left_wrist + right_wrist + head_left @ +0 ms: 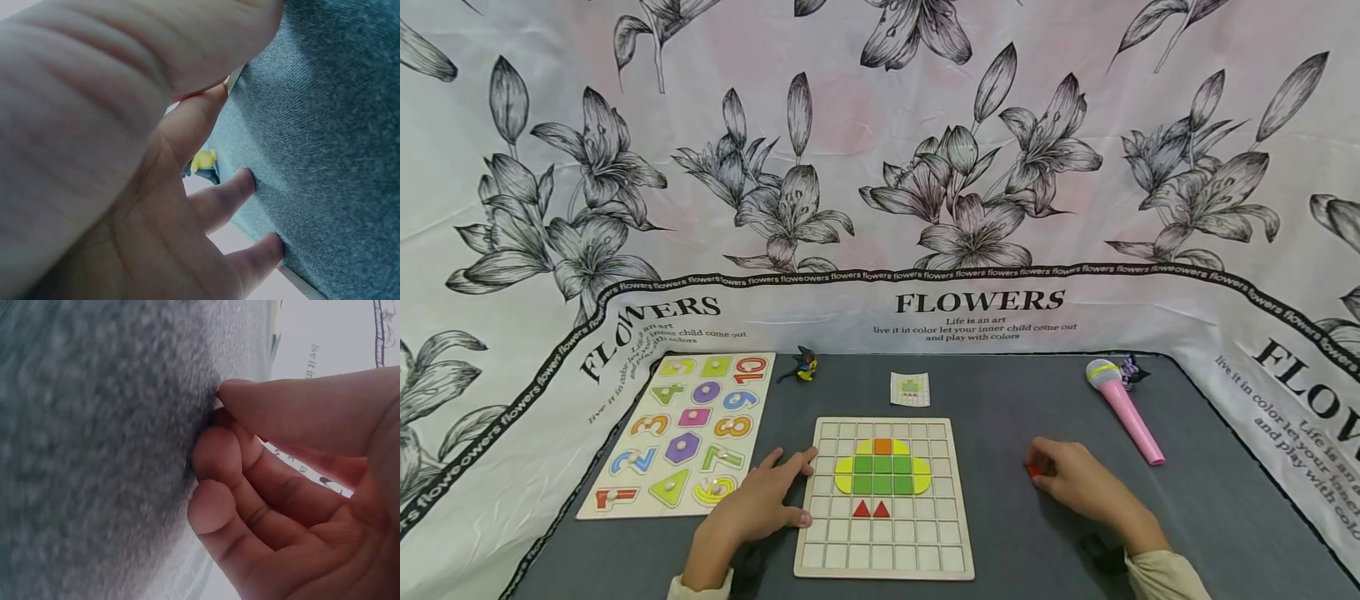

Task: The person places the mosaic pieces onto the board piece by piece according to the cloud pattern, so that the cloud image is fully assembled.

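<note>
A pale square-grid board (832,533) lies flat on the dark cloth. On it sit green squares (883,475), yellow rounded corner pieces (844,475), an orange square (883,447) and two red triangles (861,509). My left hand (752,504) touches the board's left edge with spread fingers and thumb; in the left wrist view its other fingertips (272,247) rest on the cloth. Right of the board, my right hand (1075,479) pinches a small red piece (1033,472) low at the cloth. Fingers mostly cover that piece, so its shape is hidden.
A number-and-shape puzzle board (647,400) lies at the left. Behind the grid board is a small pattern card (910,389). A small dark-and-yellow figure (806,365) stands at the back left; a pink toy microphone (1127,417) and a dark figure (1132,372) lie at the right.
</note>
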The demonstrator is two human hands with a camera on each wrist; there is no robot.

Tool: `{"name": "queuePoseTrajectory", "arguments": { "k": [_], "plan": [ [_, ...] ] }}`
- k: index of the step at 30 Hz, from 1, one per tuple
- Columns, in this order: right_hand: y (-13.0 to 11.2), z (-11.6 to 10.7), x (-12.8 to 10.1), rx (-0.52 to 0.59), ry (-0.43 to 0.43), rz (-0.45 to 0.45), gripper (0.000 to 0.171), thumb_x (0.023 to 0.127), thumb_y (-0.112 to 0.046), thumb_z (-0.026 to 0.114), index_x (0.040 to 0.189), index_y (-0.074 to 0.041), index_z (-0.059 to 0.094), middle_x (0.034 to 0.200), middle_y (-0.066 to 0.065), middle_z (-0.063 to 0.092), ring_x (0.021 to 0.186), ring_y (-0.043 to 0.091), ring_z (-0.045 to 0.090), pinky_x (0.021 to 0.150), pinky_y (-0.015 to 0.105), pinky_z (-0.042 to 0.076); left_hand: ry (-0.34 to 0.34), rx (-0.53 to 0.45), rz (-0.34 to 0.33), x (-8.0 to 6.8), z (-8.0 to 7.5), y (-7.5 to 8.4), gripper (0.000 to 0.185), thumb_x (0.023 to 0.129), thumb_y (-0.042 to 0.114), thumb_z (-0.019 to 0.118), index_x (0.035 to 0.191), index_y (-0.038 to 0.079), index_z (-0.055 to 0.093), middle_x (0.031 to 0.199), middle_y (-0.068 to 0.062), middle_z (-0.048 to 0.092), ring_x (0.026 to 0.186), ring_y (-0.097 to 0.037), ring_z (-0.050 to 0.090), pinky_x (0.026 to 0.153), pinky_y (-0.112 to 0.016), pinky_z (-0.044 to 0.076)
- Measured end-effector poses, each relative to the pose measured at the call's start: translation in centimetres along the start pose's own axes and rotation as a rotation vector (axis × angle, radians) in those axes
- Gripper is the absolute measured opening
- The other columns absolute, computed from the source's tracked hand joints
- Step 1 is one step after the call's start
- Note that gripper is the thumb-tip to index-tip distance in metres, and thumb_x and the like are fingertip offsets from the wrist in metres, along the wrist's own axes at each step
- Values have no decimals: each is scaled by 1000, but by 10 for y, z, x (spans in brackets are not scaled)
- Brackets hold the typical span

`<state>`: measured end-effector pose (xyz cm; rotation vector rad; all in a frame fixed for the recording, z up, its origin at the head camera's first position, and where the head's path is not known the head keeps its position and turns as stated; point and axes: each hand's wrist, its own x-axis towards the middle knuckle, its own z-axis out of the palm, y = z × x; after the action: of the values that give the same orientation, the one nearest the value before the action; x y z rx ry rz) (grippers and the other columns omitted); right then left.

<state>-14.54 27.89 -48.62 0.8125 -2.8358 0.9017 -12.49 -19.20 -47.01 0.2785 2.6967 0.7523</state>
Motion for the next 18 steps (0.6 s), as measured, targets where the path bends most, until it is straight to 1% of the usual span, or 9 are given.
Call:
{"name": "queuePoseTrajectory", "arguments": {
  "k": [4, 11, 14, 18],
  "plan": [
    [-6, 3, 4, 10, 22, 8, 25, 84, 5, 83, 93, -12, 66, 82, -11, 63, 73, 1, 57, 60, 30, 53, -4, -4, 6, 2, 1, -3, 92, 83, 27, 94, 162, 19, 48, 147, 0, 64, 156, -51, 27, 112, -82, 31],
    [-29, 9, 17, 96, 52, -42, 25, 90, 4, 80, 91, -15, 65, 82, -12, 64, 73, 1, 60, 61, 28, 54, -18, -1, 46, 3, 5, -12, 95, 85, 35, 92, 164, 21, 43, 150, -2, 62, 156, -53, 25, 110, -84, 30],
    [-39, 13, 23, 136, 47, -43, 23, 93, 2, 79, 93, -16, 65, 83, -13, 65, 74, 1, 61, 62, 27, 54, -12, -1, 48, 4, 6, -12, 95, 84, 34, 93, 164, 20, 44, 149, -2, 63, 155, -54, 26, 110, -84, 31],
    [-53, 20, 32, 200, 27, -63, 19, 96, 2, 77, 96, -13, 66, 86, -11, 65, 75, 4, 60, 63, 28, 53, -18, -5, 35, 5, 5, -11, 94, 84, 33, 93, 164, 20, 44, 149, -1, 63, 156, -53, 25, 111, -83, 30]
  ]
}}
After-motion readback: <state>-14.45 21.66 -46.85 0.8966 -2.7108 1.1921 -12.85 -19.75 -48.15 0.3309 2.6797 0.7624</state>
